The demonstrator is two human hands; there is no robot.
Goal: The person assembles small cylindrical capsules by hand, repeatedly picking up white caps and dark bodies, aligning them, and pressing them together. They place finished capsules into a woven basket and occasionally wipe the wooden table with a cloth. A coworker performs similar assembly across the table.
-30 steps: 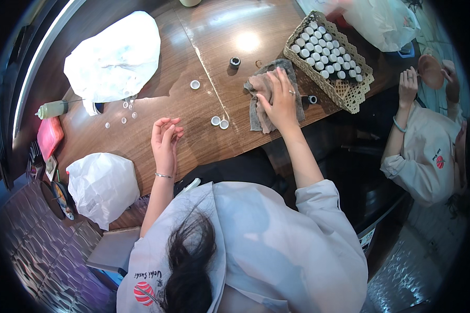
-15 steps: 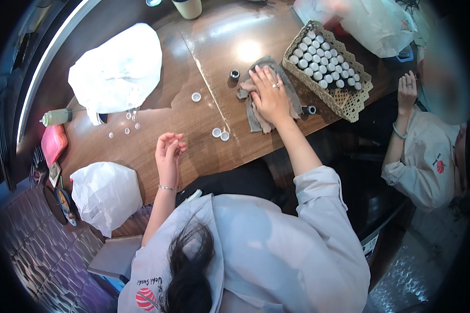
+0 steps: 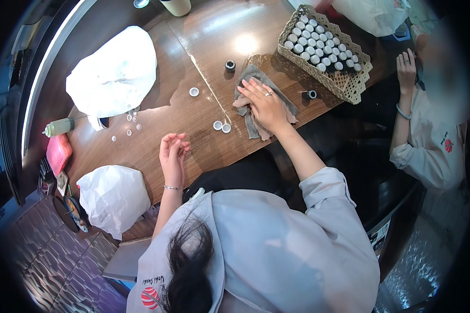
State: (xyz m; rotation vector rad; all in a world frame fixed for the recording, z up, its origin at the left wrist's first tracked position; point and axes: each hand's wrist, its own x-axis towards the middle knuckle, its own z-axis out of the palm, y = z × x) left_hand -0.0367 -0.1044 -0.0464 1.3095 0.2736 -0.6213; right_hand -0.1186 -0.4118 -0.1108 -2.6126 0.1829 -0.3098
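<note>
My right hand (image 3: 268,107) lies flat with its fingers stretched out on a crumpled grey and tan cloth (image 3: 251,76), pressing it to the wooden table (image 3: 164,122). A small open dark jar (image 3: 230,66) stands just beyond the cloth, and another dark jar (image 3: 312,94) is to its right. My left hand (image 3: 173,155) hangs over the table's near edge, empty, with fingers loosely bent and slightly apart. Two white caps (image 3: 226,128) lie between my hands; a further white cap (image 3: 194,92) sits farther off.
A lacy woven basket (image 3: 361,86) full of white-capped jars stands at the far right. White plastic bags (image 3: 115,201) lie at the left, with a squeeze bottle (image 3: 58,127) and several tiny clear discs (image 3: 127,132) nearby. Another person's hand (image 3: 406,70) rests at the right.
My right hand and the cloth have slid toward me and away from the basket, leaving a shiny patch of tabletop beside it. My left hand stays about the same. The view has shifted a little.
</note>
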